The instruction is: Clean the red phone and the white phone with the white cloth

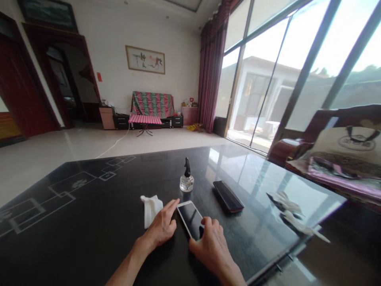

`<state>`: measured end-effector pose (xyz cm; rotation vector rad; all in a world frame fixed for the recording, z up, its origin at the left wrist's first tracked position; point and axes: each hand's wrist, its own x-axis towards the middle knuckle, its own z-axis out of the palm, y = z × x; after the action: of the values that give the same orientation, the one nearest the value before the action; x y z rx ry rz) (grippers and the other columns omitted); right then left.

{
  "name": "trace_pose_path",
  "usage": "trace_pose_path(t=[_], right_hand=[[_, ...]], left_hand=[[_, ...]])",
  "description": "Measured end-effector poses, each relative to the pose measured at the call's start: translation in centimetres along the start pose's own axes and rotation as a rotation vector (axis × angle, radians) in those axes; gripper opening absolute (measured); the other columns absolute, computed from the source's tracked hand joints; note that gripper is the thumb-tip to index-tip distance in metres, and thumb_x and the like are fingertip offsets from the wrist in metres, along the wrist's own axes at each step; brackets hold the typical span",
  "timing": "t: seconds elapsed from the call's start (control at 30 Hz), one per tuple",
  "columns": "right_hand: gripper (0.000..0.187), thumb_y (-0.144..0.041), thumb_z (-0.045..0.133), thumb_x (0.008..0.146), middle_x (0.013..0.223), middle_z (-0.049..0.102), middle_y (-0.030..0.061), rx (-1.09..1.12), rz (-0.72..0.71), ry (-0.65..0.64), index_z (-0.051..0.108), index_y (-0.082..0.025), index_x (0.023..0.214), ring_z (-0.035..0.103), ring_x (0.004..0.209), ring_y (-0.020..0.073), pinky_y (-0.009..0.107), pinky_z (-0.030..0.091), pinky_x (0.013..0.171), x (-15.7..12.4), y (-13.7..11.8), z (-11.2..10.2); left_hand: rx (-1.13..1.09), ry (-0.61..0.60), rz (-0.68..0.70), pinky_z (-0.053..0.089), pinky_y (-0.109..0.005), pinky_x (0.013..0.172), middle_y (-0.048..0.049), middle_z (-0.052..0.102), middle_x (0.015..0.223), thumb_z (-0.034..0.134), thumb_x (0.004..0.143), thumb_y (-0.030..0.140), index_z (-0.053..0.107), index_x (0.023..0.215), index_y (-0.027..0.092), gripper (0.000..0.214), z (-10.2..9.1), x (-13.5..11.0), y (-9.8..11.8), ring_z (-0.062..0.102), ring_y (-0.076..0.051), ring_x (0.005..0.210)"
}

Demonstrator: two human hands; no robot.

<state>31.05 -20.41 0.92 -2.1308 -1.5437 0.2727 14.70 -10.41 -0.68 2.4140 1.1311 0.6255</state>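
A white-framed smartphone [190, 219] with a dark screen is in front of me on the black table. My right hand [210, 241] grips its lower right part, thumb at the bottom end and fingers curled at the right edge. Beside the phone's upper left corner lies my left hand [163, 222], fingers stretched forward and holding nothing; whether the fingertips touch the phone I cannot tell. A folded white cloth [151, 208] is just left of that hand. Beyond the phone stands a clear spray bottle [187, 183] with a black trigger head. A dark phone case [228, 196] rests to the right.
Crumpled white gloves or cloths [287, 204] lie near the right edge of the glossy black table [98, 234]. A wooden sofa with a cream bag [347, 145] stands at the right. Farther off are a small folding table [145, 119] and glass doors.
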Motion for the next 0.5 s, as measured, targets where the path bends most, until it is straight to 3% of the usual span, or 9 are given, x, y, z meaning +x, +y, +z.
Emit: trace_pose_path(t=[0.1,0.2,0.3,0.4,0.5], right_hand=[[0.035,-0.032,0.058,0.065,0.09,0.06,0.0108,0.225,0.108,-0.163,0.054,-0.015,0.095,0.058,0.084,0.0256,0.033,0.043,0.072,1.2,0.9,-1.5],[0.034,-0.036,0.058,0.065,0.079,0.061,0.0036,0.48,0.175,-0.298,0.054,-0.016,0.092,0.058,0.07,0.0176,0.025,0.041,0.059,2.0,2.0,-2.6],[0.03,-0.036,0.057,0.065,0.069,0.056,-0.0017,0.746,0.207,-0.381,0.053,-0.017,0.089,0.053,0.063,0.0125,0.02,0.036,0.052,2.0,2.9,-3.0],[0.026,-0.04,0.055,0.068,0.071,0.054,-0.0015,1.052,0.181,-0.466,0.052,-0.018,0.082,0.054,0.066,0.0124,0.019,0.037,0.052,1.7,4.0,-3.2],[0.033,-0.05,0.055,0.071,0.076,0.056,0.0014,1.205,0.169,-0.441,0.052,-0.018,0.081,0.056,0.071,0.0144,0.022,0.041,0.056,2.2,5.7,-4.1]], left_hand=[[0.009,0.167,0.034,0.031,-0.032,0.111,-0.0065,0.045,0.14,0.039,0.074,0.015,0.041,0.136,0.012,0.063,-1.0,-0.4,-0.7,0.039,-0.019,0.13],[0.065,0.309,-0.006,0.036,-0.033,0.107,-0.0071,0.055,0.13,0.039,0.075,0.021,0.054,0.124,0.014,0.052,-2.4,-0.8,-2.8,0.049,-0.022,0.122],[0.078,0.475,-0.113,0.044,-0.034,0.101,-0.0073,0.064,0.118,0.039,0.078,0.027,0.06,0.113,0.017,0.042,-3.7,-1.1,-6.0,0.059,-0.022,0.111],[0.042,0.621,-0.17,0.048,-0.035,0.094,-0.0062,0.066,0.113,0.044,0.078,0.032,0.059,0.112,0.019,0.039,-4.2,-1.4,-8.9,0.063,-0.022,0.102],[-0.065,0.714,-0.204,0.054,-0.032,0.085,-0.0071,0.069,0.104,0.046,0.077,0.036,0.06,0.11,0.018,0.041,-3.9,-1.4,-10.6,0.068,-0.022,0.089]])
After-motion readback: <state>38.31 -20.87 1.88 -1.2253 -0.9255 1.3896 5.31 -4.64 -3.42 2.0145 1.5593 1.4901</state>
